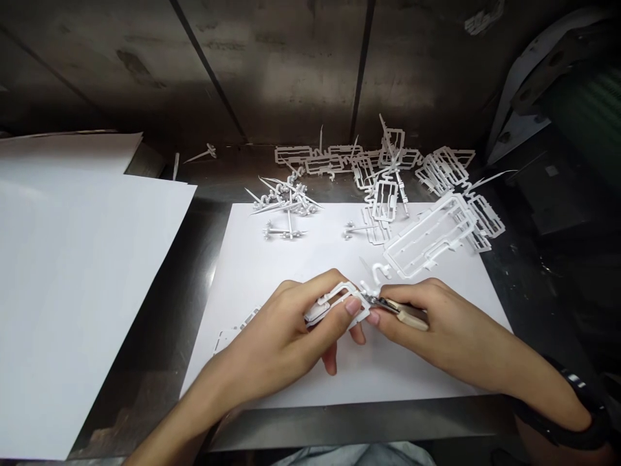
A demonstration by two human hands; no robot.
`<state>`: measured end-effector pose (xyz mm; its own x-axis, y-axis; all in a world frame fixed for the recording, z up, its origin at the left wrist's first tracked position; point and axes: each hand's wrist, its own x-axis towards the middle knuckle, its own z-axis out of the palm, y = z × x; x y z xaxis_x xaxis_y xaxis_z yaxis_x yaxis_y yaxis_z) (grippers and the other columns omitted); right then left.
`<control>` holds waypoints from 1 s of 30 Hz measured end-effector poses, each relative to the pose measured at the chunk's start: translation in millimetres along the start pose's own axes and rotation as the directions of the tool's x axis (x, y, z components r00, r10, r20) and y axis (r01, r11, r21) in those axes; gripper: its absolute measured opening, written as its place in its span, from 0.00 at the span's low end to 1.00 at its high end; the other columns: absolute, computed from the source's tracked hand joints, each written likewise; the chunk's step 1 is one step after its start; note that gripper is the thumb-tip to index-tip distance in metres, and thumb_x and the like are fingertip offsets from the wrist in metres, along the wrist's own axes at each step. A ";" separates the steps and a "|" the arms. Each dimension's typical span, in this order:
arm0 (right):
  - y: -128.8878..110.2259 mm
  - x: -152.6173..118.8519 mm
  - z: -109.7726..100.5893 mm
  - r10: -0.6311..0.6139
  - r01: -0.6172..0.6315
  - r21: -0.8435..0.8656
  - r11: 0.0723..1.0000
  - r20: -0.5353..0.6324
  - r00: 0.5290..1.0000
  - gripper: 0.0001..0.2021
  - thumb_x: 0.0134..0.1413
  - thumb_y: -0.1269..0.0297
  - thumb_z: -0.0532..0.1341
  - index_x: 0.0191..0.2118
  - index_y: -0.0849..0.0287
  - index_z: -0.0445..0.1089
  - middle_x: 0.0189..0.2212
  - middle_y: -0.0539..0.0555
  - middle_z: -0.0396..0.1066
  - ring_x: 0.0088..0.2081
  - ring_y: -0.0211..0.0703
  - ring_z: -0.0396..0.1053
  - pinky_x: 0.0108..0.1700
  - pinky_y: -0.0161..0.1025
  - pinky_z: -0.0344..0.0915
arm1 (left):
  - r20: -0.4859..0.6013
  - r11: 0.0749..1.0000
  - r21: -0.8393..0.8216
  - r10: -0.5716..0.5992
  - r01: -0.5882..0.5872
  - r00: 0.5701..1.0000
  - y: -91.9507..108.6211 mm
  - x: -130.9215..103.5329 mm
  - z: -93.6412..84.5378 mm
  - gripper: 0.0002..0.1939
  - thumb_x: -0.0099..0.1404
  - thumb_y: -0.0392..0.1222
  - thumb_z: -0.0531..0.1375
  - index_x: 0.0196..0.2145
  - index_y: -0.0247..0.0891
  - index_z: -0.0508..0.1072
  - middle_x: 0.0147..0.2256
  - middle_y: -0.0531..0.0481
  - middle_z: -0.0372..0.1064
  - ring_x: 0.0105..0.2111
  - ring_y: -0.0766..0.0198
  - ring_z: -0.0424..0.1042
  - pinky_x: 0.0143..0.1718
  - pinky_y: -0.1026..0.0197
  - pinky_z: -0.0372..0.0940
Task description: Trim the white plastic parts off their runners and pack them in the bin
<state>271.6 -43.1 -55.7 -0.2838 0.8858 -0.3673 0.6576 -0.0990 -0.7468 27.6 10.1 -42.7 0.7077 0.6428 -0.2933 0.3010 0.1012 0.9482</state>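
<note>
My left hand (286, 330) pinches a white plastic frame (347, 289) between thumb and fingers, above a sheet of white paper (417, 369). In my right hand (446, 327) is a pair of nippers (410, 316) with cream-coloured handles, its jaws touching the frame's right edge. Just beyond the jaws, a curved white runner (380, 270) leads up toward a larger white frame (431, 236); I cannot tell whether they join. More white frame parts (226, 340) lie on the paper, partly hidden behind my left hand.
Thin sprue scraps (288, 200) are heaped behind the paper's back edge, and one scrap (356, 228) lies on it. Further frames (334, 158) spread along the metal wall (291, 71). Large white sheets (82, 272) cover the left side. A machine part (528, 84) stands back right.
</note>
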 end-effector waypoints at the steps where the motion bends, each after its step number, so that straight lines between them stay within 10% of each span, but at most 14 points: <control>1: -0.6 0.3 0.0 -0.007 0.007 0.003 1.000 0.019 1.000 0.20 0.78 0.51 0.61 0.34 0.55 0.77 0.27 0.46 0.72 0.30 0.40 0.63 0.34 0.39 0.58 | -0.004 1.000 -0.010 -0.001 0.001 1.000 0.5 -0.5 0.3 0.08 0.82 0.45 0.61 0.42 0.41 0.75 0.39 0.57 0.82 0.23 0.71 0.79 0.27 0.70 0.71; 24: 3.8 3.4 19.6 -0.091 0.076 -0.175 0.982 -0.078 0.993 0.21 0.75 0.62 0.59 0.26 0.53 0.68 0.21 0.48 0.69 0.25 0.43 0.65 0.32 0.41 0.57 | 0.041 0.996 0.079 -0.042 0.039 0.998 -10.6 -0.5 -4.8 0.08 0.83 0.44 0.58 0.43 0.45 0.73 0.39 0.61 0.80 0.27 0.69 0.78 0.31 0.68 0.70; 30: 6.7 -13.7 -8.4 -0.075 0.077 -0.157 0.985 0.015 0.997 0.27 0.78 0.47 0.60 0.26 0.54 0.58 0.21 0.47 0.60 0.27 0.43 0.66 0.30 0.38 0.58 | 0.083 0.885 0.464 -0.079 0.031 0.993 -11.5 -24.2 -32.5 0.06 0.78 0.48 0.64 0.41 0.48 0.77 0.41 0.56 0.77 0.44 0.60 0.77 0.45 0.65 0.66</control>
<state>285.8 -52.0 -51.0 -0.3432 0.8837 -0.3183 0.7354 0.0420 -0.6763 -13.8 18.1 -42.5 0.7323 0.5678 -0.3760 0.5855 -0.2429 0.7735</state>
